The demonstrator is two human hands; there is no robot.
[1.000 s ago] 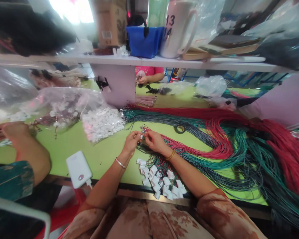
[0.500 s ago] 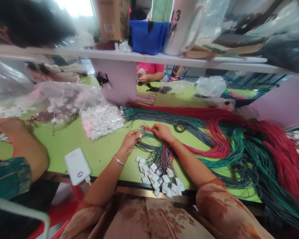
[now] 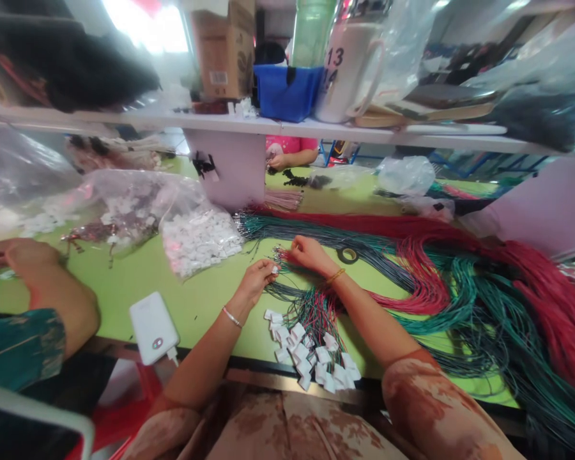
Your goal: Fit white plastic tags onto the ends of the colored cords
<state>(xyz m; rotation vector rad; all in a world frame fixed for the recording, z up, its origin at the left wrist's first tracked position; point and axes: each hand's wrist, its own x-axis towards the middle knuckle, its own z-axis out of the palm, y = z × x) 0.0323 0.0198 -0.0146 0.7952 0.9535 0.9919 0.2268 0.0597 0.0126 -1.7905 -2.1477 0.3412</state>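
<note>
My left hand (image 3: 255,282) pinches a small white plastic connector (image 3: 275,270) between thumb and fingertips. Just right of it, my right hand (image 3: 310,254) is closed, its fingertips on thin wires by the metal-tipped wire ends (image 3: 278,253); which wire it grips is too small to see. Below both hands lies a bunch of red, green and dark wires (image 3: 319,306) with white connectors (image 3: 299,351) on their ends, near the table's front edge. Long loose red wires (image 3: 424,281) and green wires (image 3: 460,287) spread off to the right.
A clear bag of white connectors (image 3: 201,239) lies left of the wires. A roll of black tape (image 3: 347,255) sits behind my right forearm. A white power bank (image 3: 154,327) is at the front left, near a co-worker's arm (image 3: 57,281). The shelf (image 3: 211,121) crosses above, holding a blue bin (image 3: 287,92).
My right hand has shifted slightly left, closer to the wire ends and my left hand. My left hand still holds the connector. The whole view has tilted up a little.
</note>
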